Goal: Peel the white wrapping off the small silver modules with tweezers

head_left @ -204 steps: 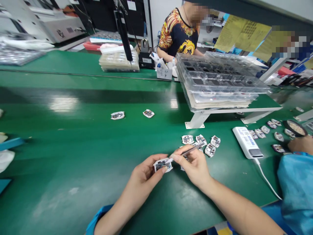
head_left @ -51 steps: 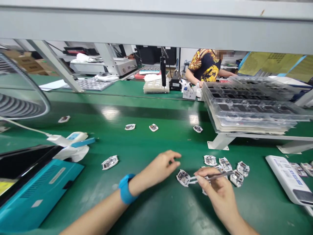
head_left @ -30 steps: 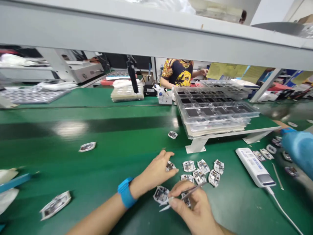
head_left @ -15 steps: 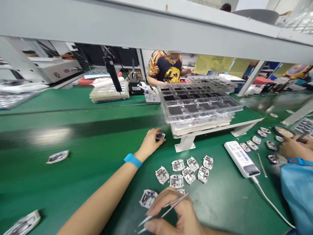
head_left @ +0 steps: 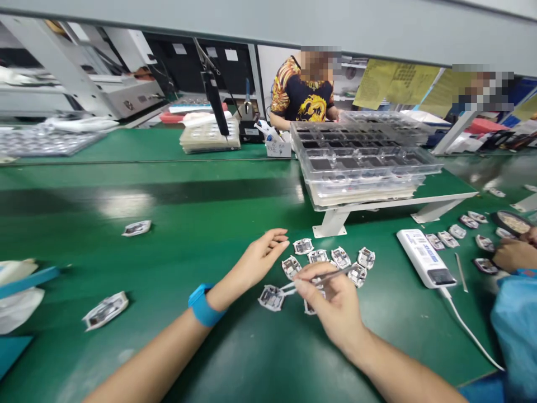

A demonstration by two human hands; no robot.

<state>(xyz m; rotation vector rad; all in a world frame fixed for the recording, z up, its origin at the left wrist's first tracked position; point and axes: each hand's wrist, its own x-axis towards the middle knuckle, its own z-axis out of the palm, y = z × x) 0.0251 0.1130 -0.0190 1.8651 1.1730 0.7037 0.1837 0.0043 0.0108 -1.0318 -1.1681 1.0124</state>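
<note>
My right hand (head_left: 333, 299) pinches a pair of metal tweezers (head_left: 312, 280), whose tips rest by a small white-framed part (head_left: 271, 297) on the green belt (head_left: 176, 235). My left hand (head_left: 260, 259), with a blue wristband (head_left: 201, 305), hovers open just left of a cluster of several similar parts (head_left: 331, 258). Its fingers are stretched out and hold nothing. One part (head_left: 302, 245) lies right by its fingertips.
A stack of clear plastic trays (head_left: 361, 165) sits on a white stand behind the cluster. A white device with a cable (head_left: 425, 257) lies to the right. Loose parts (head_left: 104, 309) (head_left: 136, 228) lie on the left. A co-worker's hand (head_left: 512, 254) works at right; another person sits across.
My left hand came back from the far belt and set a part down by the cluster. My right hand with the tweezers moved up to the single part.
</note>
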